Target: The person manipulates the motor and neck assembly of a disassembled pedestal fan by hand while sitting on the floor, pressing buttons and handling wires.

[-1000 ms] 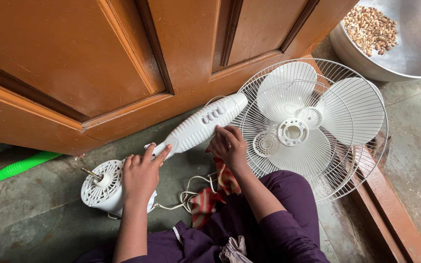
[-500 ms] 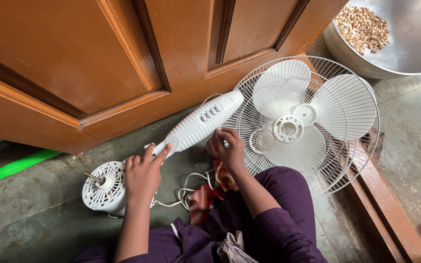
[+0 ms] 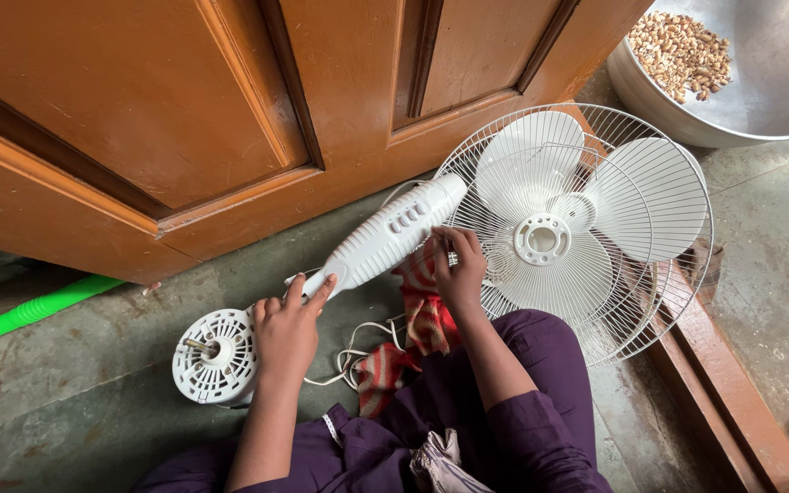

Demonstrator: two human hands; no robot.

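A dismantled white fan lies on the floor. Its stand column (image 3: 385, 239) with push buttons slants from the middle toward the lower left. My left hand (image 3: 287, 330) rests on the column's narrow end, beside the round motor housing (image 3: 214, 358). My right hand (image 3: 457, 265) pinches something small at the column's lower edge, over a red striped cloth (image 3: 424, 321); what it holds is too small to tell. The wire grille (image 3: 661, 274) with the three-blade propeller (image 3: 559, 219) lies to the right.
A brown wooden door (image 3: 230, 119) stands along the back. A metal basin (image 3: 769, 82) with nuts sits at the top right. A green hose (image 3: 29, 312) lies at the left. A wooden threshold (image 3: 732, 393) runs at the right. White cord (image 3: 353, 358) coils near my knees.
My right hand has shifted slightly along the column's edge near the grille. My left hand stays on the column's narrow end by the motor.
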